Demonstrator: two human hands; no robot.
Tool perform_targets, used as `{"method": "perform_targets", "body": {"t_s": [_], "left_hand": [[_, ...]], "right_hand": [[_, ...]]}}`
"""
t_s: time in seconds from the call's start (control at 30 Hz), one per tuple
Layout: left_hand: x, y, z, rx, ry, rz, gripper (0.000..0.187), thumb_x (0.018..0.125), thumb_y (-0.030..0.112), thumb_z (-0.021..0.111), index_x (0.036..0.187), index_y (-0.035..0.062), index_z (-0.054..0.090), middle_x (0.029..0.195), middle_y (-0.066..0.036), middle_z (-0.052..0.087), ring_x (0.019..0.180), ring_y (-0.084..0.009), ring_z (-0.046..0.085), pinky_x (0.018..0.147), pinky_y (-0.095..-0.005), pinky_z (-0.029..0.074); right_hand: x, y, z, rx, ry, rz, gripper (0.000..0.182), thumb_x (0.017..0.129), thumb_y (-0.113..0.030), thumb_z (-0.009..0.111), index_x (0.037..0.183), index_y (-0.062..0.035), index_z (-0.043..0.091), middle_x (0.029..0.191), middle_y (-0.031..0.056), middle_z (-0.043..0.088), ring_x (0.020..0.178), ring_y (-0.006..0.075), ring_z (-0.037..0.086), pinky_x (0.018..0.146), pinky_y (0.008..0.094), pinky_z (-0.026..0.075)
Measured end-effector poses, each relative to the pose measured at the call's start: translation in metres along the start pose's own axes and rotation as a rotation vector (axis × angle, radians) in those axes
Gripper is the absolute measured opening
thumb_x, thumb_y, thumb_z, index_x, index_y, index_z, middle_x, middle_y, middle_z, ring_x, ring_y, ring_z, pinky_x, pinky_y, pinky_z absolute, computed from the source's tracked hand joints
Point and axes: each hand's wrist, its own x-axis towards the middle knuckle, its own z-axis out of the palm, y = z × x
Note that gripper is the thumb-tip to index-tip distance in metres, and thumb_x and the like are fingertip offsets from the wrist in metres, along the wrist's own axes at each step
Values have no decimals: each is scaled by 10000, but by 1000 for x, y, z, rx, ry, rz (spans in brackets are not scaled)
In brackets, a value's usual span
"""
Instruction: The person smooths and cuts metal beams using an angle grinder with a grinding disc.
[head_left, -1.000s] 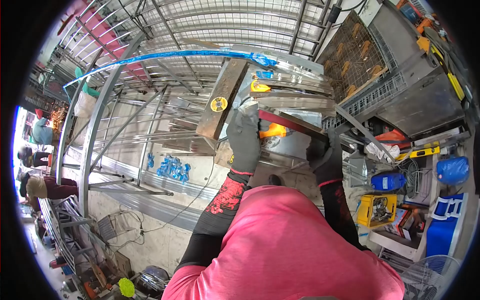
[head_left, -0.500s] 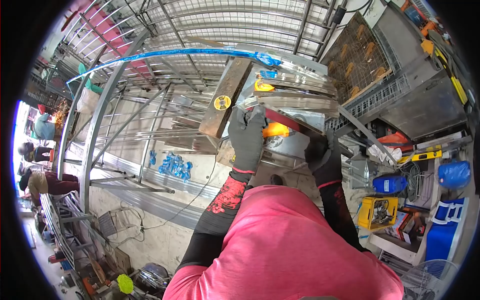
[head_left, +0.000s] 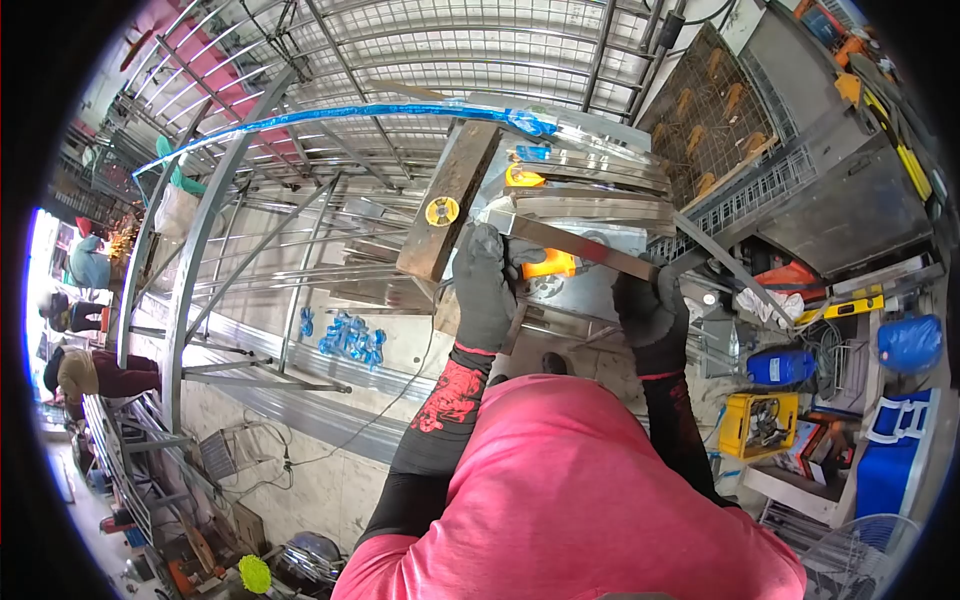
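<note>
A flat-sided metal bar (head_left: 582,245) spans the gap between my two gloved hands over the metal work table (head_left: 625,238). My left hand (head_left: 484,285), in a grey glove, is closed around its left end. My right hand (head_left: 648,308) grips the right end, with its fingers partly in shadow. Just below the bar, beside my left hand, lies a yellow-orange object (head_left: 550,264), partly covered. Beyond the bar, several metal strips (head_left: 595,208) are stacked on the table. To the left, a rusty steel beam (head_left: 450,195) carries a round yellow disc (head_left: 442,211).
A blue-wrapped strip (head_left: 340,109) arches across the back left above a metal frame (head_left: 205,260). Blue plastic scraps (head_left: 350,340) lie on the floor. At right are a yellow crate (head_left: 757,425) and a blue container (head_left: 780,367). Co-workers (head_left: 95,373) and sparks (head_left: 122,243) appear far left.
The bar has turned in my hands: its visible face looked dark red and now looks brownish metal. Both hands have shifted slightly and still hold it.
</note>
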Motion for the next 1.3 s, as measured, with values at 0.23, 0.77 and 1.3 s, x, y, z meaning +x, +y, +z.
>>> {"method": "perform_targets", "body": {"t_s": [0.23,0.77,1.3], "left_hand": [[1,-3,10,26,46,278,133,1099,212,645,1053,88,628,859,49,615,674,-60,591,611,-244,519],[-5,-34,16,-760,-71,-387,316,1170,233,536,1127,-33,701,991,-70,713,921,-131,721,801,-308,628],[79,100,85,-410,-627,204,593,1005,80,656,1566,-33,502,1346,-102,655,1186,-145,608,1079,-318,494]], "right_hand": [[-11,-8,18,17,-135,-47,193,1078,-248,660,1220,-124,699,1437,79,669,1422,355,577,1216,559,462],[-27,-47,38,-1188,-155,73,238,983,-35,748,1215,-56,695,1062,22,699,987,97,687,868,297,574],[64,-97,58,-2073,54,-892,193,811,-222,849,881,-89,727,820,119,639,756,354,665,655,516,509]]}}
